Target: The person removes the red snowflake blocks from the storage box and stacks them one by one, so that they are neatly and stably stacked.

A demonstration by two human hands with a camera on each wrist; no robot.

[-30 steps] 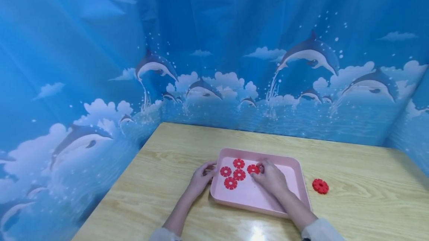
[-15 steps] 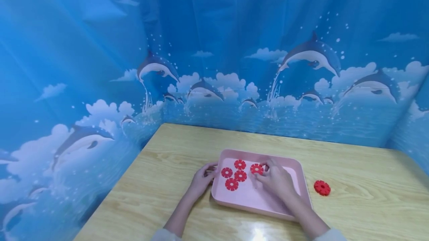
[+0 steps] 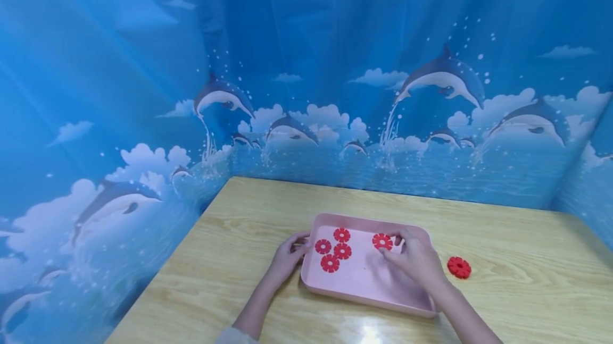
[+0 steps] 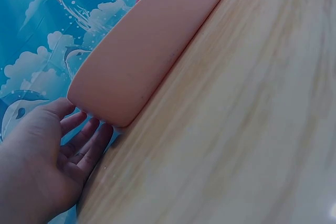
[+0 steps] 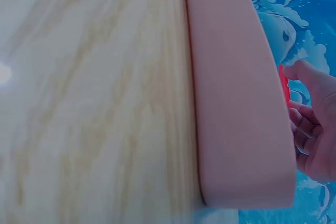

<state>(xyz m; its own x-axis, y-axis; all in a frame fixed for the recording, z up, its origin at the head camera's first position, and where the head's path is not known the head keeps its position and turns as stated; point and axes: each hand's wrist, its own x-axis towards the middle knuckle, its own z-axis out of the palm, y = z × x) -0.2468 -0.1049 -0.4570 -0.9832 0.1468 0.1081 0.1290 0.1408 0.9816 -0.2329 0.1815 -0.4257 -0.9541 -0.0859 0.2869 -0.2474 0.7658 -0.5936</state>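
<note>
A shallow pink tray [image 3: 356,277] stands on the table. In the head view, my left hand [image 3: 287,257] is at its left end. The left wrist view shows the thumb at the rim and the loosely bent fingers [image 4: 94,148] touching the outer wall. Over the tray's right half, my right hand [image 3: 417,261] pinches a red notched snowflake disc [image 3: 378,245] between thumb and fingers. The right wrist view shows this disc edge-on, partly hidden by the tray wall [image 5: 241,103]. Several similar red discs [image 3: 342,257] lie in the tray's left half.
More red discs [image 3: 458,274], apparently stacked, sit on the wooden table [image 3: 522,264] right of the tray. A blue curtain [image 3: 306,41] printed with dolphins hangs along the table's far edge and left side.
My right hand has moved right across the tray with the pinched red disc, away from the other discs. The left hand and the tray stay in place.
</note>
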